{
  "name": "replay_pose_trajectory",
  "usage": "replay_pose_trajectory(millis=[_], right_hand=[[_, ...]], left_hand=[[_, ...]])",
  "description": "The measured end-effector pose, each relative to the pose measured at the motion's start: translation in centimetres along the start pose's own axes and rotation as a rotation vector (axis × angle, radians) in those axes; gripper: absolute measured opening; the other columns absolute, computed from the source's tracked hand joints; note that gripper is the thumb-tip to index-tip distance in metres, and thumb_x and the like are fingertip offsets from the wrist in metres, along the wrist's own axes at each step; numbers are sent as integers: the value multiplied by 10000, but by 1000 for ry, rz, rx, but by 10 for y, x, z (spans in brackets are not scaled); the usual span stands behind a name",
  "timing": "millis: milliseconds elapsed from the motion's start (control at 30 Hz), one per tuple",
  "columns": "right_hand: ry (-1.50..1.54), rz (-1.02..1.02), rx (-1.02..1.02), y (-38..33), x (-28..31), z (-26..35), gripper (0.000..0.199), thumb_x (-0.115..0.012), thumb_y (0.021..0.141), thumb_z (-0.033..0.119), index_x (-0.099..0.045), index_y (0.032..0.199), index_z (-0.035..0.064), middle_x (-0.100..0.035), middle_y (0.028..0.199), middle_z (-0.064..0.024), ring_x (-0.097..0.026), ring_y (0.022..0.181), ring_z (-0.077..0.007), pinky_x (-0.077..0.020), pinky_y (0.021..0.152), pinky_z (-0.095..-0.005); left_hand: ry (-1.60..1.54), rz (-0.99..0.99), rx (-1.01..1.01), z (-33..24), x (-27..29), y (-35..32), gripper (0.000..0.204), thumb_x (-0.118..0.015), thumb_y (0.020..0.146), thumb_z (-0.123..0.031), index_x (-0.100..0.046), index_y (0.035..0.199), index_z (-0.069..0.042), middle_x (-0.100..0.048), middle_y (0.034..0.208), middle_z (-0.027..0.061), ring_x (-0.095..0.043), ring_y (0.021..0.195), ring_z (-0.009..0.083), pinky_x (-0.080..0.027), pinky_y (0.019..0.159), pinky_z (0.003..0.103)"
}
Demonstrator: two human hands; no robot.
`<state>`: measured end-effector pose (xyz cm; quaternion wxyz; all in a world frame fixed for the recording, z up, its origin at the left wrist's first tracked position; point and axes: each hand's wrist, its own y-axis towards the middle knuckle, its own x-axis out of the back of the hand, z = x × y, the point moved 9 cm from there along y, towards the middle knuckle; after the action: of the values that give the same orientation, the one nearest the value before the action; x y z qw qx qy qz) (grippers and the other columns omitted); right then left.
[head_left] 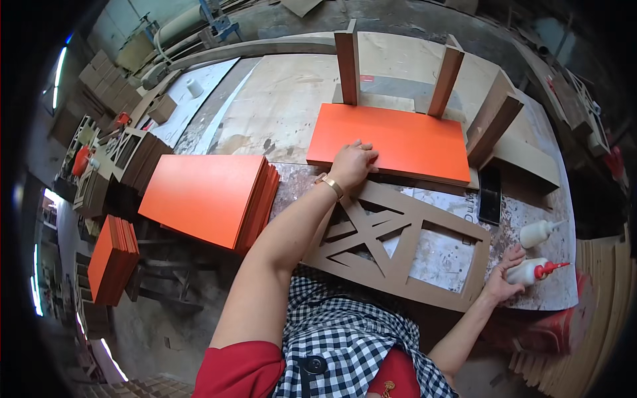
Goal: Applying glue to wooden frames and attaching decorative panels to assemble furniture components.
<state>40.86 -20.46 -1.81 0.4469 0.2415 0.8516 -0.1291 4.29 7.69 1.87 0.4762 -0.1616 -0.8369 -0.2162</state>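
Head cam: right hand point(505, 275) has its fingers wrapped round the red-tipped bottle point(529, 272) by the tabletop's point(285, 93) near right corner, so I'd call this the bottle-grabbing step. Left hand's point(353, 164) fingers are loosely curled on the orange board point(398, 142), can't tell if they're pinching its edge. Frame point(405, 252) lies along the near edge; next move probably calls for a steady bottle grip.

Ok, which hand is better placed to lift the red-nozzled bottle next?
Probably the right hand: it grasps the red-nozzled bottle, while the left hand rests across on the orange panel.
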Motion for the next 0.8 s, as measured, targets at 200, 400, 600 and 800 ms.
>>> replay_pose_trajectory(millis=[200,400,600,800], right_hand=[[-23,35,225,-13,-1,20,869,-652,783,450,-228,1383,-14,-392,1350,-207,-508,1140,-328,-482,928,-409],[-485,-123,359,-11,-5,31,607,-617,826,278,-371,1293,-22,-506,1221,-192,-547,1071,-324,-478,924,-415],[-1252,-33,259,-32,-1,-82,600,-654,811,304,-407,1272,12,-520,1192,-182,-556,1053,-328,-481,907,-416],[-1556,-7,46,-17,61,-195,539,-688,795,128,-430,1260,41,-543,1160,-135,-579,1015,-277,-511,862,-403]], left_hand=[[109,96,74,-7,10,-6,377,-658,734,-271,-638,1097,-171,-575,1214,-27,-423,1214,278,-307,976,429],[127,-120,86,-8,14,-15,411,-666,737,-261,-616,1126,-137,-541,1258,65,-389,1243,323,-302,989,450],[-88,-433,51,-25,49,-82,395,-663,751,-199,-601,1119,-71,-512,1265,159,-361,1263,378,-262,1033,485],[-209,-359,-14,-51,105,-206,282,-629,759,-55,-615,1039,-26,-567,1182,137,-476,1167,365,-323,1021,462]])
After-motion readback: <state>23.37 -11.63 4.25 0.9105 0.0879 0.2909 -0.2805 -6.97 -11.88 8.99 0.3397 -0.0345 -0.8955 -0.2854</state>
